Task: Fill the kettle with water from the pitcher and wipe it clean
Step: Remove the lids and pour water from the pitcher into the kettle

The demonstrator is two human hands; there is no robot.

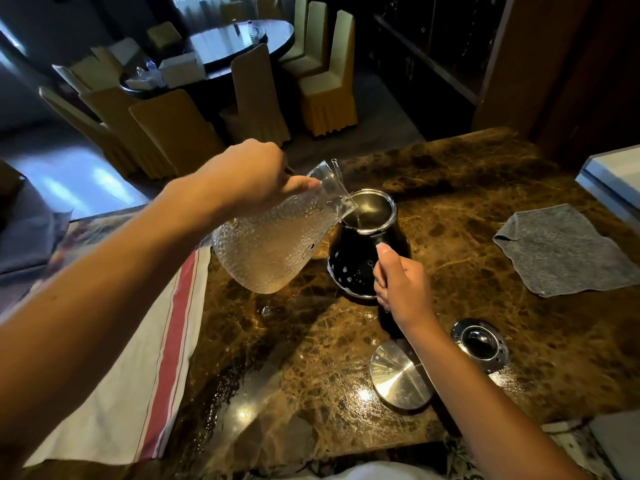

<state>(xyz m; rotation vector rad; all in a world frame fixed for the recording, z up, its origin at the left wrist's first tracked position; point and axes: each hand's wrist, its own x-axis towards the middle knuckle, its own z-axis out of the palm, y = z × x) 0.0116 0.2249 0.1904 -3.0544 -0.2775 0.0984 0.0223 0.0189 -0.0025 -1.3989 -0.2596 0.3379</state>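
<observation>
Nearest the person, a round brushed-steel disc (398, 375), probably the kettle's base or a lid, lay flat on the brown marbled stone bench (467, 188), and just beside it to the right sat a round steel lid with a dark domed centre and a ring of small holes (480, 344). Both seemed set aside there so the kettle's mouth would stay open for filling. To the left a white cloth with red stripes (138, 368) was spread over the bench edge, perhaps to catch spills.

Farther in, the right hand (398, 282) had its grip clamped round the black handle of the dark, bulbous kettle with a steel rim (360, 268), thumb up along the handle, the forearm reaching forward from the lower right. The kettle stood upright on the bench, and the hold looked meant to steady it against the pour. Bright droplets showed on its dark side, so wiping would probably be needed.

Above and to the left, the left hand (252, 178) had its grip closed on the neck of the clear dimpled glass pitcher (273, 244), thumb pressed along the glass. The arm came in from the left and held the pitcher tilted, spout down over the kettle's open mouth; a thin stream seemed to run in.

Well apart on the right lay a grey cloth with one corner folded (564, 251), likely waiting for the wiping. Beyond the bench stood a dark round dining table (239, 43) with covered chairs.
</observation>
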